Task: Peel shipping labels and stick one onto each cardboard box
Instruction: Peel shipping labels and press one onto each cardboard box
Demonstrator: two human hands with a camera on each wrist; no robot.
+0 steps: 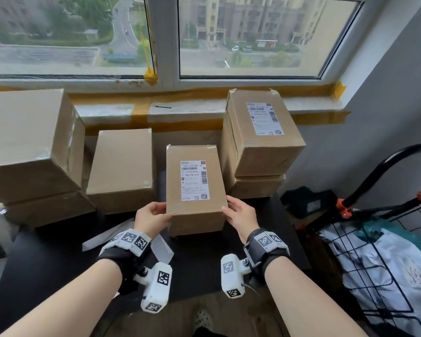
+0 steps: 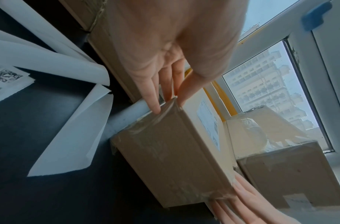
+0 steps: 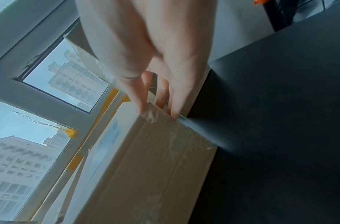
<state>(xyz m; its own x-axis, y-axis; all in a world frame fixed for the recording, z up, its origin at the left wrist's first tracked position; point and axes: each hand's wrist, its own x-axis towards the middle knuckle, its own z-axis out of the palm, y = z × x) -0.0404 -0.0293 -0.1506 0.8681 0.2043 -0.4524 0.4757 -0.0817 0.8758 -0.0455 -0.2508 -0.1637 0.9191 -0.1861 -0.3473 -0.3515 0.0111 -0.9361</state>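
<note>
A: Cardboard stock, head view. Item one: small box (image 1: 196, 188), centre of the dark bench (image 1: 58, 259), bore a shipping label (image 1: 195, 180) on its top face. Left hand (image 1: 151, 218) and right hand (image 1: 241, 216) gripped its near corners, thumbs on top, fingers curled down the sides.

B: Others labelled?

A: Item two: right stacked box (image 1: 263, 132), with its own label (image 1: 265, 119). Unlabelled on the faces that showed: middle box (image 1: 123, 166) and large left box (image 1: 29, 142). The lower boxes' tops were hidden. I judged two done, at least two left.

B: Left wrist view?

A: Fingers (image 2: 151, 97) clasped the taped corner of the small box. White backing sheets (image 2: 69, 133) lay curled on the bench; a printed sheet (image 2: 6, 80) sat at the left edge, possibly an unpeeled label.

B: Right wrist view?

A: Fingers (image 3: 140, 97) closed on the opposite taped corner; the label was only a pale patch on the top face. The box rested on the bench. Next, by my reckoning: set it aside, then label a bare box.
</note>
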